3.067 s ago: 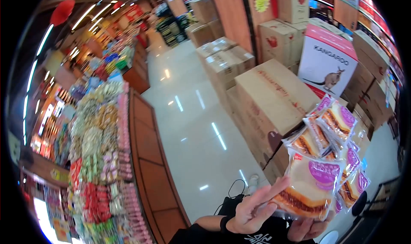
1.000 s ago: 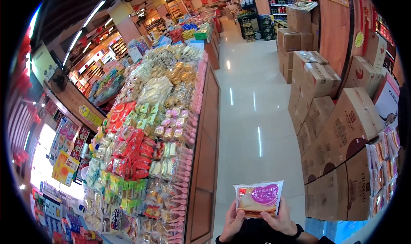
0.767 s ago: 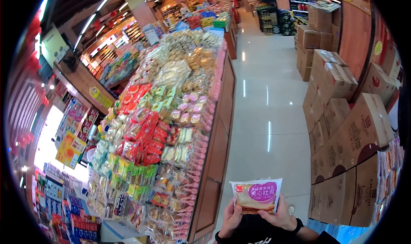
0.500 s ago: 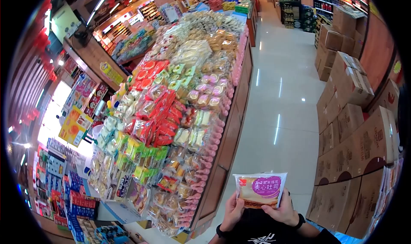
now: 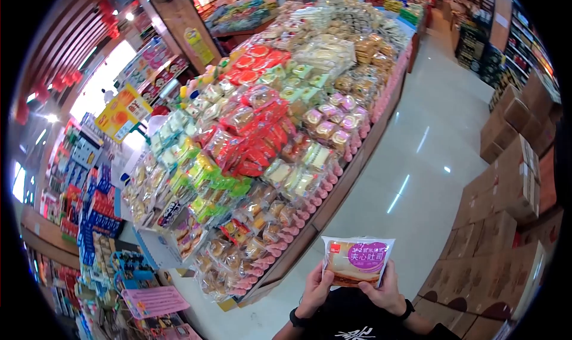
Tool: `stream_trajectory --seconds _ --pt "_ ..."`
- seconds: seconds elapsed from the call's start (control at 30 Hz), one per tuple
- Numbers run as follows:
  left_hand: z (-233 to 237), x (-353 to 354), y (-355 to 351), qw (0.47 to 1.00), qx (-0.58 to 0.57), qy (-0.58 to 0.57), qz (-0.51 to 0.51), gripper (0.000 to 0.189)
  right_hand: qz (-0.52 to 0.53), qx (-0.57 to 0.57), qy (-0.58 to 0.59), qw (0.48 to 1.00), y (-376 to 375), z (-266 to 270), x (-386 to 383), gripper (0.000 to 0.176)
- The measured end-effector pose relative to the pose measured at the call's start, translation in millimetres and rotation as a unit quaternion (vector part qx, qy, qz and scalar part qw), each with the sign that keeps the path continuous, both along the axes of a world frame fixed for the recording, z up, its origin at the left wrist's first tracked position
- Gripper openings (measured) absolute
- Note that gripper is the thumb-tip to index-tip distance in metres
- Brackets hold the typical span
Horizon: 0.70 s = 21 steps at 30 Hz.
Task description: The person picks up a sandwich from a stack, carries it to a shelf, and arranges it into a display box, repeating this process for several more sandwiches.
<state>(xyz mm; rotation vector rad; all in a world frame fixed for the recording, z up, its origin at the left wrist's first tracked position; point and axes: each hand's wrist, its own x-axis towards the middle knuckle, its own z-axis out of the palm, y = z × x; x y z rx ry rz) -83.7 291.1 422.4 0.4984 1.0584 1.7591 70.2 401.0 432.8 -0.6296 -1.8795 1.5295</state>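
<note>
Head view: packet [image 5: 357, 262] sits between left hand [image 5: 386, 289] and right hand [image 5: 316, 289] (both pinching its edges).

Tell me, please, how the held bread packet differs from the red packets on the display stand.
The bread packet is held by the left hand and right hand; the red packets lie heaped on the display stand. The bread packet is clear with a purple label, the red packets mostly red. Both have shiny wrapping.
</note>
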Motion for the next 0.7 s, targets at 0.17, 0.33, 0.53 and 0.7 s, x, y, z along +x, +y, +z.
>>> stream_trajectory --seconds 0.17,0.33,0.53,0.7 --pt "14.9 -0.6 24.2 0.995 0.007 -0.006 0.103 0.054 0.069 0.002 0.016 0.997 37.9 2.9 -20.2 0.075" --pt "14.6 0.5 37.4 0.982 -0.029 0.044 0.183 0.044 0.137 -0.097 0.033 0.985 60.1 -2.8 -27.8 0.072" --pt "18.4 7.8 32.3 0.97 -0.118 0.088 0.196 0.039 0.199 -0.236 -0.035 0.951 77.4 -22.7 -30.4 0.065" --pt "0.0 13.1 17.5 0.964 -0.141 0.082 0.21 0.044 0.255 -0.19 -0.051 0.947 82.0 -34.8 -45.1 0.063"
